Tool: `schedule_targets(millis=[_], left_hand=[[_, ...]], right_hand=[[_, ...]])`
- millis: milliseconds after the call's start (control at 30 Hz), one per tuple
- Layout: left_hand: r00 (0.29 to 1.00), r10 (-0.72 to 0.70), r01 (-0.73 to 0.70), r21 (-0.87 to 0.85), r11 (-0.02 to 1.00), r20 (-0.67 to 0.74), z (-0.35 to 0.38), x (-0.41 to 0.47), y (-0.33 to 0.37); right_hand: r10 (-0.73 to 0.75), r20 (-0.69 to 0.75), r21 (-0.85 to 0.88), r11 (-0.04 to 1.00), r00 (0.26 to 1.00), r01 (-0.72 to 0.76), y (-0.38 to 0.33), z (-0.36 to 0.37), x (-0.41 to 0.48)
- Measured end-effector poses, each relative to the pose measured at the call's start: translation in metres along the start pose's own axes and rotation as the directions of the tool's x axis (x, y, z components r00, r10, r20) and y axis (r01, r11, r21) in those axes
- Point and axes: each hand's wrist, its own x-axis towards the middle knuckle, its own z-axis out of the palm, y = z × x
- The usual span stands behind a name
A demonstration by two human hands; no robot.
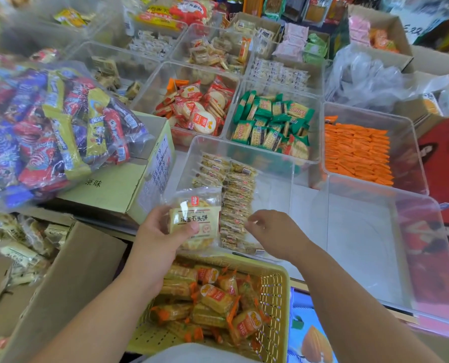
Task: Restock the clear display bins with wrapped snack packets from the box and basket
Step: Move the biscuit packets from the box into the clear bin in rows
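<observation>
The left forearm (105,297) and right forearm (349,281) are bare all the way to the left grip (160,233) and right grip (275,231), and a rounded patch of pale grey-white cloth (192,354) shows between them at the near edge.

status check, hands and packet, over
Left hand grips pale packet at near edge of clear bin. Right hand loose, empty, by packet rows. Nothing blocking the bin.

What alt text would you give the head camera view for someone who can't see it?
The left hand holds a clear-wrapped biscuit packet near a yellow basket of orange snacks, while the right hand hovers at rows of packets in a clear bin. More stocked bins lie beyond.
</observation>
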Motion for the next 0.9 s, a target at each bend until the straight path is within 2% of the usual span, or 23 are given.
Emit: schedule_targets(millis=[33, 100, 200, 333, 400, 567, 767, 900], left_hand=[[1.0, 0.019, -0.019, 0.03, 0.999, -0.004, 0.002, -0.004, 0.0], [0.997, 0.082, -0.08, 0.118, 0.99, -0.014, 0.009, -0.013, 0.0], [0.983, 0.185, -0.179, 0.249, 0.952, -0.001, 0.019, -0.023, 0.002], [0.961, 0.258, -0.276, 0.361, 0.891, 0.096, 0.028, -0.036, 0.008], [0.945, 0.272, -0.326, 0.425, 0.845, 0.183, 0.029, -0.043, 0.011], [0.914, 0.245, -0.384, 0.497, 0.778, 0.324, 0.024, -0.055, 0.015], [0.912, 0.239, -0.376, 0.446, 0.812, 0.334, 0.013, -0.056, 0.015], [0.955, 0.213, -0.27, 0.308, 0.912, 0.207, 0.007, -0.047, 0.011]], right_hand=[[0.002, -0.032, 0.216, 0.976, 0.999, 0.005, -0.007, -0.002, -0.012], [0.014, 0.034, 0.583, 0.812, 0.999, -0.031, -0.021, -0.002, -0.035], [-0.039, 0.143, 0.767, 0.636, 0.989, -0.085, -0.034, 0.002, -0.063], [-0.1, 0.325, 0.869, 0.423, 0.941, -0.255, -0.041, 0.017, -0.074], [-0.141, 0.367, 0.897, 0.314, 0.92, -0.31, -0.041, 0.022, -0.075], [-0.235, 0.365, 0.921, 0.231, 0.901, -0.313, -0.032, 0.026, -0.077], [-0.212, 0.317, 0.948, 0.094, 0.925, -0.303, -0.018, 0.033, -0.076], [-0.124, 0.303, 0.952, 0.002, 0.945, -0.305, -0.004, 0.036, -0.067]])
